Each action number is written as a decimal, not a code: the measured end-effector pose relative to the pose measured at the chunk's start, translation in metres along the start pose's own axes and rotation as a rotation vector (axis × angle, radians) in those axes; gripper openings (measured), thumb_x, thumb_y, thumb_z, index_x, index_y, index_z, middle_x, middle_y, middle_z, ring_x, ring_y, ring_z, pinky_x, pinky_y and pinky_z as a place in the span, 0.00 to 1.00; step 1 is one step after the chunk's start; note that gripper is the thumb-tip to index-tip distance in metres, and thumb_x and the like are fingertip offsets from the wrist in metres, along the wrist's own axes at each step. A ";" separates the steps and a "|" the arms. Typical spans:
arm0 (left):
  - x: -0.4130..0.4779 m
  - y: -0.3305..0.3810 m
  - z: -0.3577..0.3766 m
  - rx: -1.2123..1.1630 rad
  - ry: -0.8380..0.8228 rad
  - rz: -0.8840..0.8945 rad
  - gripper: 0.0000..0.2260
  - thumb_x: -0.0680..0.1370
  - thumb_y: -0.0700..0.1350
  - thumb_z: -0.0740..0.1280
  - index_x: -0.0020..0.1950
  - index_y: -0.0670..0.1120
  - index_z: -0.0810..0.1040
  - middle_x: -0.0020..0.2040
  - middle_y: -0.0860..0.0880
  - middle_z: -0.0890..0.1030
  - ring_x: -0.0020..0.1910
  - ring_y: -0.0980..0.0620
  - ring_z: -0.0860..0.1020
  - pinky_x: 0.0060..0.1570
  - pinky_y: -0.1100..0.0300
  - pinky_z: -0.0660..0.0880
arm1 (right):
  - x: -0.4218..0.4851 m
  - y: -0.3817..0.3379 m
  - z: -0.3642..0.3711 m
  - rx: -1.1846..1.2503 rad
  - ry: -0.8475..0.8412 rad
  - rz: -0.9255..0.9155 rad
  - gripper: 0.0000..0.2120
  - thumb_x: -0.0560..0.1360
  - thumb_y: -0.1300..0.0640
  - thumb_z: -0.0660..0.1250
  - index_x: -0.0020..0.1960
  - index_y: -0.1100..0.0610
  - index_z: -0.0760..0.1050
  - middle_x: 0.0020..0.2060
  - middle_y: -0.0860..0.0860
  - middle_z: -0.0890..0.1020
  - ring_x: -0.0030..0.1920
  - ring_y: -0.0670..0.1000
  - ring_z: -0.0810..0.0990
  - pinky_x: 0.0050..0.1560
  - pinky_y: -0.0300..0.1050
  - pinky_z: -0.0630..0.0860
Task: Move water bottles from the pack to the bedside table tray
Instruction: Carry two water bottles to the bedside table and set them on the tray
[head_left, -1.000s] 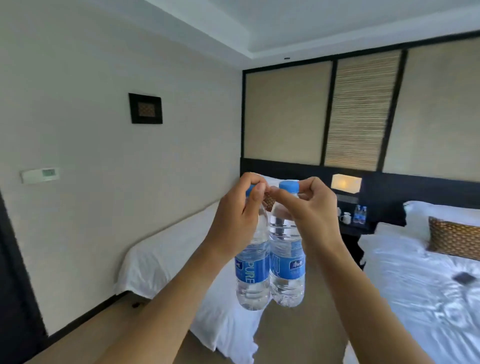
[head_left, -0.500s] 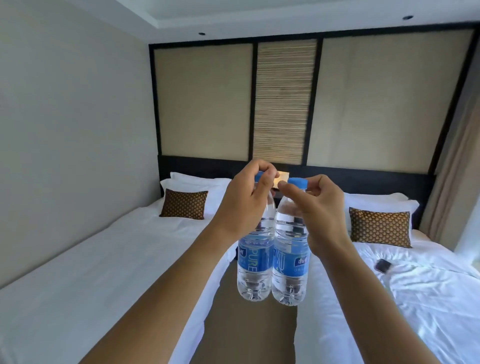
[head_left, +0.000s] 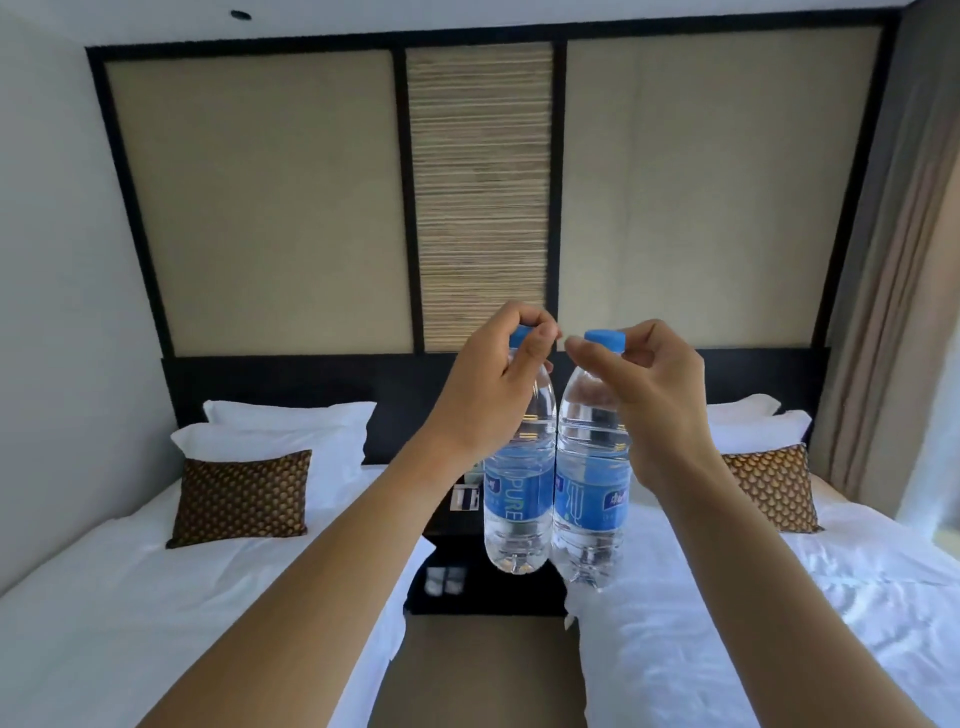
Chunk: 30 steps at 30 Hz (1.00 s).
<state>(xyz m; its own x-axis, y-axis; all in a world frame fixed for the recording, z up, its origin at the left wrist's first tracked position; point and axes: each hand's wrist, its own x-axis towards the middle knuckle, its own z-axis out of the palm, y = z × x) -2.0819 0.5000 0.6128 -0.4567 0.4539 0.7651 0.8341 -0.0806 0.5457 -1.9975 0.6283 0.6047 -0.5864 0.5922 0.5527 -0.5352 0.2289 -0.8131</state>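
Observation:
I hold two clear water bottles with blue caps and blue labels upright in front of me, side by side and touching. My left hand (head_left: 493, 387) pinches the cap of the left bottle (head_left: 517, 493). My right hand (head_left: 644, 395) pinches the cap of the right bottle (head_left: 589, 499). Behind and below them stands the dark bedside table (head_left: 457, 525) between the two beds, mostly hidden by the bottles; its tray is not visible.
A white bed (head_left: 156, 597) with a brown patterned cushion (head_left: 241, 499) lies at left, another white bed (head_left: 779, 623) with a cushion (head_left: 774, 486) at right. A tan floor aisle (head_left: 478, 670) runs between them to the table. Curtains (head_left: 898, 312) hang at far right.
My view has swung right and moved nearer to the headboard, now centred on the aisle between the beds. Both hands still carry the bottles by their caps.

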 end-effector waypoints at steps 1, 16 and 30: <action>0.020 -0.031 0.007 -0.004 0.003 0.009 0.05 0.85 0.47 0.61 0.54 0.48 0.75 0.45 0.55 0.80 0.44 0.51 0.83 0.46 0.60 0.81 | 0.028 0.024 0.005 -0.003 0.003 -0.010 0.14 0.69 0.58 0.80 0.48 0.61 0.78 0.33 0.50 0.82 0.35 0.54 0.85 0.42 0.51 0.86; 0.341 -0.448 0.086 -0.072 0.035 -0.077 0.03 0.82 0.47 0.68 0.54 0.50 0.75 0.50 0.46 0.82 0.47 0.45 0.83 0.51 0.51 0.82 | 0.451 0.339 0.100 -0.052 0.040 0.008 0.16 0.68 0.54 0.81 0.47 0.58 0.77 0.44 0.65 0.83 0.49 0.69 0.84 0.49 0.61 0.85; 0.460 -0.908 0.229 -0.261 -0.072 -0.132 0.04 0.79 0.46 0.72 0.50 0.51 0.78 0.44 0.62 0.81 0.44 0.57 0.80 0.46 0.66 0.74 | 0.691 0.759 0.129 -0.207 0.172 0.076 0.14 0.67 0.53 0.82 0.43 0.54 0.78 0.35 0.49 0.82 0.38 0.51 0.84 0.45 0.50 0.82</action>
<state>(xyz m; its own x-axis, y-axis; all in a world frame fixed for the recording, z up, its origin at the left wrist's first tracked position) -2.9786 0.9852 0.3913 -0.5253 0.5366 0.6604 0.6568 -0.2378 0.7156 -2.8872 1.1118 0.3928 -0.4988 0.7324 0.4635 -0.3474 0.3209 -0.8811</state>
